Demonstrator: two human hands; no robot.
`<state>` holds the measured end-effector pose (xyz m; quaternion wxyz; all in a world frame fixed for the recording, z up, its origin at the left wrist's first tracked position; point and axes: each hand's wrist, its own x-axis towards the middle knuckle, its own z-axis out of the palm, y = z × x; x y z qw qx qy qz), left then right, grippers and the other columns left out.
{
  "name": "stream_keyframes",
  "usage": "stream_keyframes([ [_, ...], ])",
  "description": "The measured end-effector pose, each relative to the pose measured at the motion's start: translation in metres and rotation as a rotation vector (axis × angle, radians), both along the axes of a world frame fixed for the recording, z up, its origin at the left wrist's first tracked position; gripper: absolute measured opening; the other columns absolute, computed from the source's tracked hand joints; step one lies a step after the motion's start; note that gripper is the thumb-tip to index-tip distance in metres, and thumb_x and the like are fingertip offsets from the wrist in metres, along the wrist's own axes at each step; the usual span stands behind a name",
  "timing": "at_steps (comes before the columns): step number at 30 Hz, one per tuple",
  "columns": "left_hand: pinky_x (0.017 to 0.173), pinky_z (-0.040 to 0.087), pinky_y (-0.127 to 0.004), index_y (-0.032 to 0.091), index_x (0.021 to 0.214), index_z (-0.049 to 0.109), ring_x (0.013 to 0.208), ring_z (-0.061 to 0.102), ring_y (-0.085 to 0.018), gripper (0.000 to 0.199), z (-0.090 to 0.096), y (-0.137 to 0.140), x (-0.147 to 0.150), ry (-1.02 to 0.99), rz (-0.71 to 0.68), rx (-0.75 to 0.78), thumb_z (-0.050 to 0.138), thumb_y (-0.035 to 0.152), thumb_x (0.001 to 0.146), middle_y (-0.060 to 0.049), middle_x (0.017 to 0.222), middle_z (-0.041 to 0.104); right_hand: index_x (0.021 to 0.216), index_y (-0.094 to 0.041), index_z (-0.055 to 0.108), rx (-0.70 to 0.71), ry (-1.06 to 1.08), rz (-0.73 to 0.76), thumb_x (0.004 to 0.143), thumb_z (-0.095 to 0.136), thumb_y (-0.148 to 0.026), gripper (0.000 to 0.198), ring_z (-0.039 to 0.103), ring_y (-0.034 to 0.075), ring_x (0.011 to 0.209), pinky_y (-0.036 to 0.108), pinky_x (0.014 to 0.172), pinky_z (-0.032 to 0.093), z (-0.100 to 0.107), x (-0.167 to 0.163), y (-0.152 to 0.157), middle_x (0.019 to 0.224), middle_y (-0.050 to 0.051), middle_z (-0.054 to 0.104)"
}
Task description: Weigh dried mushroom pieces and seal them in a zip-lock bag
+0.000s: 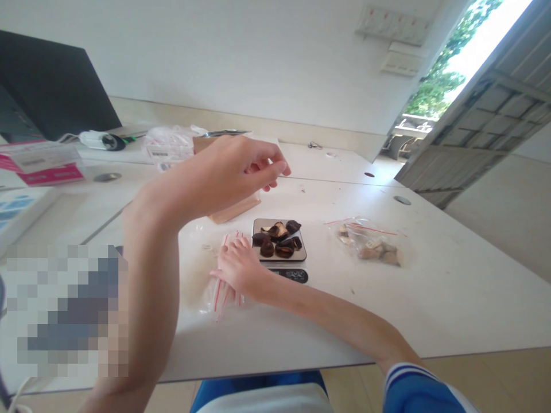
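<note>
My left hand [262, 163] is raised above the table, beyond the scale, its fingers curled in toward the thumb. I see nothing between them. My right hand [243, 267] rests on a stack of clear zip bags [219, 301] with red seal lines, fingers bent over them. Right beside it lies a small digital scale [301, 276], its display partly covered by my right wrist. Several dark brown dried husk pieces [284, 248] sit on the scale's plate, one showing a pale inside. A brown paper bag [236, 211] lies partly hidden behind my left forearm.
A clear zip bag of pale dried slices [381, 252] lies right of the scale. At the left are pink-and-white boxes [47, 163], a black monitor [55, 86] and a white device [101, 139]. Plastic bags [167, 140] lie near the wall. The table's front edge [267, 373] is close to me.
</note>
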<state>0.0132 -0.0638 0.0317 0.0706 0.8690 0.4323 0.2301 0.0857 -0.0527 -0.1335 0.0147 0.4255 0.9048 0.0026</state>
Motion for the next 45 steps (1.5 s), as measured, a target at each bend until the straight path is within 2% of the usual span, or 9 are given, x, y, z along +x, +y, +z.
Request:
stream_keyframes([
  [4, 0.067, 0.036, -0.022, 0.020, 0.093, 0.067, 0.077, 0.058, -0.011, 0.035, -0.002, 0.002, -0.002, 0.002, 0.012, 0.029, 0.037, 0.039, 0.092, 0.002, 0.089, 0.070, 0.080, -0.013, 0.061, -0.157, 0.179, -0.004, 0.085, 0.050, -0.020, 0.014, 0.060, 0.020, 0.084, 0.034, 0.083, 0.040, 0.026, 0.012, 0.001, 0.084, 0.008, 0.068],
  [8, 0.080, 0.038, -0.023, 0.022, 0.110, 0.062, 0.094, 0.058, -0.014, 0.036, -0.006, 0.004, -0.005, -0.060, 0.023, 0.150, 0.036, 0.038, 0.091, 0.001, 0.110, 0.065, 0.082, -0.018, 0.051, -0.224, 0.589, -0.104, 0.086, 0.044, -0.027, 0.012, 0.055, 0.013, 0.071, 0.025, 0.061, 0.039, 0.065, 0.036, 0.006, 0.079, 0.002, 0.061],
  [12, 0.098, 0.032, -0.028, 0.019, 0.131, 0.046, 0.118, 0.048, -0.021, 0.044, -0.009, 0.007, -0.007, -0.122, 0.037, 0.310, 0.031, 0.034, 0.092, -0.005, 0.143, 0.039, 0.089, -0.020, 0.048, -0.015, 0.869, -0.160, 0.093, 0.036, -0.034, 0.018, 0.054, 0.011, 0.071, 0.023, 0.063, 0.040, 0.100, 0.065, 0.014, 0.079, -0.001, 0.056],
  [18, 0.105, 0.030, -0.031, 0.027, 0.145, 0.022, 0.137, 0.031, -0.023, 0.057, -0.019, 0.027, 0.010, -0.105, -0.024, 0.203, 0.032, 0.037, 0.091, -0.002, 0.156, 0.019, 0.099, -0.027, 0.046, 0.276, 1.044, -0.282, 0.097, 0.027, -0.044, 0.026, 0.061, 0.015, 0.083, 0.026, 0.067, 0.046, 0.132, 0.104, 0.013, 0.087, 0.002, 0.058],
  [25, 0.090, 0.041, -0.024, 0.020, 0.132, 0.039, 0.109, 0.055, -0.013, 0.045, -0.027, 0.035, 0.038, -0.220, -0.097, 0.059, 0.021, 0.036, 0.094, -0.003, 0.123, 0.062, 0.087, -0.027, 0.041, 0.283, 1.104, -0.158, 0.097, 0.023, -0.042, 0.026, 0.061, 0.016, 0.089, 0.027, 0.078, 0.049, 0.129, 0.109, 0.020, 0.096, 0.004, 0.060],
  [35, 0.094, 0.040, -0.024, 0.020, 0.149, 0.015, 0.114, 0.056, -0.018, 0.054, -0.029, 0.021, 0.046, -0.349, -0.097, 0.099, 0.015, 0.035, 0.098, -0.003, 0.129, 0.058, 0.082, -0.026, 0.042, 0.261, 1.150, -0.129, 0.097, 0.019, -0.044, 0.033, 0.059, 0.017, 0.090, 0.026, 0.074, 0.049, 0.125, 0.106, 0.028, 0.089, 0.004, 0.057],
  [37, 0.094, 0.041, -0.025, 0.019, 0.148, 0.021, 0.114, 0.057, -0.017, 0.053, -0.035, 0.027, 0.049, -0.406, -0.122, 0.179, 0.020, 0.035, 0.098, -0.003, 0.131, 0.057, 0.084, -0.026, 0.044, 0.230, 1.171, -0.132, 0.097, 0.020, -0.041, 0.031, 0.057, 0.016, 0.090, 0.025, 0.074, 0.048, 0.125, 0.107, 0.029, 0.092, 0.005, 0.057],
  [42, 0.096, 0.045, -0.037, 0.022, 0.130, 0.049, 0.110, 0.062, -0.021, 0.039, -0.046, 0.042, 0.053, -0.606, -0.264, 0.376, 0.039, 0.036, 0.095, 0.000, 0.119, 0.064, 0.076, -0.023, 0.044, 0.135, 1.500, 0.227, 0.094, 0.039, -0.038, 0.024, 0.051, 0.012, 0.071, 0.026, 0.071, 0.045, 0.117, 0.109, 0.044, 0.074, 0.000, 0.045],
  [45, 0.100, 0.041, -0.047, 0.019, 0.122, 0.057, 0.115, 0.059, -0.025, 0.036, -0.047, 0.047, 0.053, -0.726, -0.286, 0.424, 0.049, 0.035, 0.091, -0.004, 0.117, 0.066, 0.073, -0.023, 0.047, 0.123, 1.552, 0.247, 0.092, 0.045, -0.041, 0.026, 0.051, 0.013, 0.068, 0.027, 0.069, 0.044, 0.114, 0.109, 0.050, 0.071, -0.002, 0.044],
])
